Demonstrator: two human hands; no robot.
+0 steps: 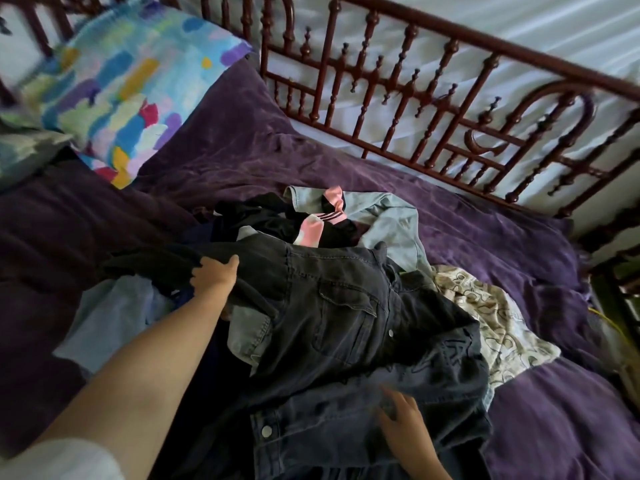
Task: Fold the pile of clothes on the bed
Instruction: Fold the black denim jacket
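From the head camera, the pile of clothes (263, 220) lies in a heap in the middle of the bed, on the purple duvet (519, 244), with none of it folded yet. The step in hand looks like pulling the top piece, a dark denim jacket (339, 317), free of the rest.

The left hand (214, 277) reaches across and grips a dark fold (152, 265) at the pile's left edge, fingers curled into the cloth (whether this is the jacket's sleeve or a separate black garment I cannot tell). The right hand (401, 420) lies on the jacket's near hem with its fingers stretched out flat and nothing clasped in them.

To do this well, I judge the jacket should be lifted clear by both shoulders rather than dragged, since a sleeve may be caught under the other pieces. It then wants shaking out and laying face down on a bare stretch of duvet.

The denim is stiff and heavy, with stitched seams, a flap pocket and metal buttons, so it should crease where pressed. Behind it lie a softer light blue shirt (391, 216) and a slick pink and black striped piece (322, 223). A thin cream patterned cloth (495, 323) lies to the right. A turned dark bed rail (415, 109) runs behind.
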